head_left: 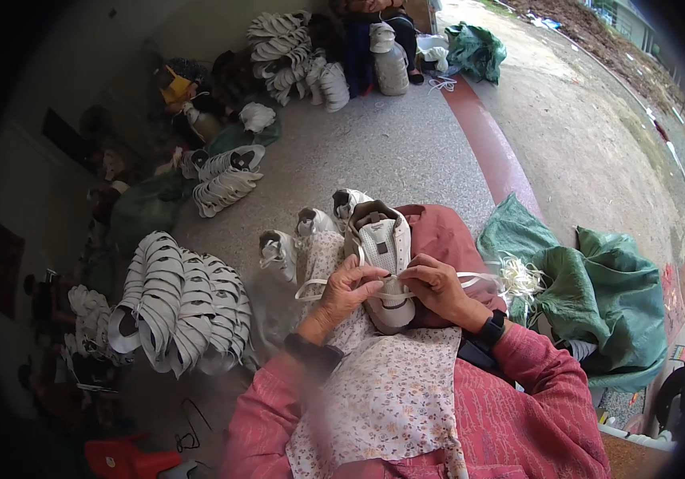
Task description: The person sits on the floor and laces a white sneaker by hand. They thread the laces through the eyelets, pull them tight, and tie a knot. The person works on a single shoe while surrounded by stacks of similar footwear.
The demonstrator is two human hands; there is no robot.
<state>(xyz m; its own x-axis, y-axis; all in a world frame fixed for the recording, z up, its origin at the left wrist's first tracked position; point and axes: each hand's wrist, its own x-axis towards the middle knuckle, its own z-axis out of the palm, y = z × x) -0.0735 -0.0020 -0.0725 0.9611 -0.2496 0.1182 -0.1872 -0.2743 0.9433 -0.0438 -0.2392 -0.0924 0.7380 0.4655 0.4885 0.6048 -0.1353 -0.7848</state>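
Observation:
A light grey-white shoe upper [394, 313] lies across my lap, its dark-lined opening facing away from me. Over the lacing area my left hand [350, 289] is closed in a pinch on a white shoelace [310, 292], which loops out on its left side. Close by on the right, my right hand [440, 290] also pinches the lace; a flat white length trails from it to the right. The fingertips of both hands nearly meet above the upper and hide the exact spot where the lace passes through. Several laced pale shoe uppers [278, 254] stand just beyond my left knee.
Nested stacks of white uppers [186, 299] sit on the floor at left, with another stack [229, 180] farther off. A green sack [598, 287] at right has a bundle of white laces [520, 278] on it. Another person [374, 16] sits at the far end beside more stacks.

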